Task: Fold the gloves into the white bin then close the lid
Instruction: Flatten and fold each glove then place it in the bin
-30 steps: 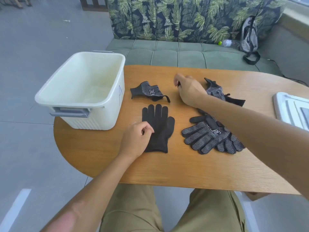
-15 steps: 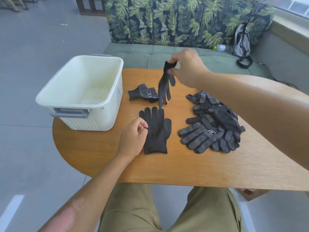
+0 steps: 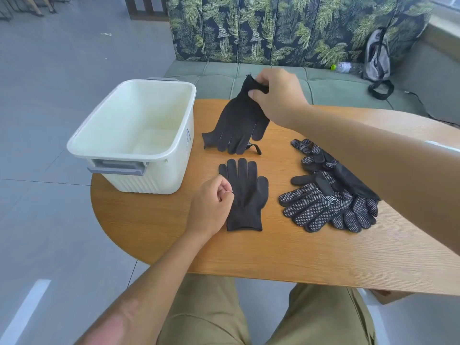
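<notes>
Right hand point(image 3: 278, 95) is pinching a black glove point(image 3: 236, 125) by its cuff, dangling it over the table point(image 3: 273, 250). Left hand point(image 3: 211, 205), loosely curled, is perhaps touching the flat glove point(image 3: 246, 195). White bin point(image 3: 132, 135) is sitting empty; dotted gloves point(image 3: 323, 200) waiting; lid unseen.

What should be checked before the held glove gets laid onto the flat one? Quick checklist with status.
1. Right hand has the hanging glove by its cuff: ok.
2. Flat glove lies spread on the table, cuff toward the person: ok.
3. Left hand holds the flat glove's edge: cannot tell, its fingers are curled beside it.
4. Hanging glove clear of the small folded glove behind it: cannot tell, it hides most of it.
5. White bin open, nothing inside: ok.
6. Lid within reach: cannot tell, not in view.
</notes>
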A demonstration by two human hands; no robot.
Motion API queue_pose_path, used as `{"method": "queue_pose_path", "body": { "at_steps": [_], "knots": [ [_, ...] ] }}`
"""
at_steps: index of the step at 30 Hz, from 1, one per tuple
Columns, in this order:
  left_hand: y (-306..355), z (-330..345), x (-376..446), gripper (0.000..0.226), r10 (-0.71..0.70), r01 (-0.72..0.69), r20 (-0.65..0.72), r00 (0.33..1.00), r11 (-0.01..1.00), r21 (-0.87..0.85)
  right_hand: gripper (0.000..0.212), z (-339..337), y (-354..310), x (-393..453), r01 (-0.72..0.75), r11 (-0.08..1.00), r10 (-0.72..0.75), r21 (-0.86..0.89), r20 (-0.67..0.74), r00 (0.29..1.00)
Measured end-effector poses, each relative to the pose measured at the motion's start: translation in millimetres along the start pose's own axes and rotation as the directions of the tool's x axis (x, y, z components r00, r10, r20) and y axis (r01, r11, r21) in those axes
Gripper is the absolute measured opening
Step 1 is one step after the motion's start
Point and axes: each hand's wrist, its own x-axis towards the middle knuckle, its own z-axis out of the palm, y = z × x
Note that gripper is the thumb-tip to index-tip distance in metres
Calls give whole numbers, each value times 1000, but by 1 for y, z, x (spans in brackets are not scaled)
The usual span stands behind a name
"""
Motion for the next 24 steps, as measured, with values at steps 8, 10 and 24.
{"method": "queue_pose_path", "body": {
  "at_steps": [8, 10, 24],
  "knots": [
    [-2, 2, 1, 12, 8, -8, 7, 1000, 1000, 25, 15, 25, 6, -34, 228, 971, -219, -67, 124, 968],
    [-2, 2, 1, 11, 3, -3, -3, 1000, 1000, 22, 12, 33, 10, -51, 289, 952, -264, -95, 213, 941],
    [-8, 3, 2, 22, -17, 8, -76, 997, 993, -118, 16, 57, 13, -147, 240, 965, -219, -102, 179, 959]
  ]
}}
